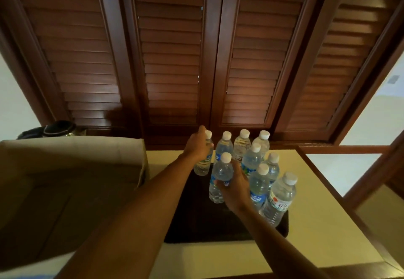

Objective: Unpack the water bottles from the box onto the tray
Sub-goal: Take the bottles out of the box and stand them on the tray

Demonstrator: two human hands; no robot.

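A dark tray point(203, 219) lies on a pale table top point(317, 213). Several clear water bottles with white caps stand upright on its far and right parts, the nearest one point(281, 200) at the right edge. My left hand point(197, 147) is wrapped around a bottle point(202, 165) at the tray's far left corner. My right hand point(235, 188) grips another bottle point(220, 178) just in front of the group, its base on or just above the tray. The open cardboard box point(72, 182) stands to the left of the table; its inside is dark.
Dark wooden louvred doors point(172, 60) rise right behind the table. A dark object point(54, 128) lies behind the box. A wooden rail point(371, 184) runs along the table's right side, with pale floor beyond it.
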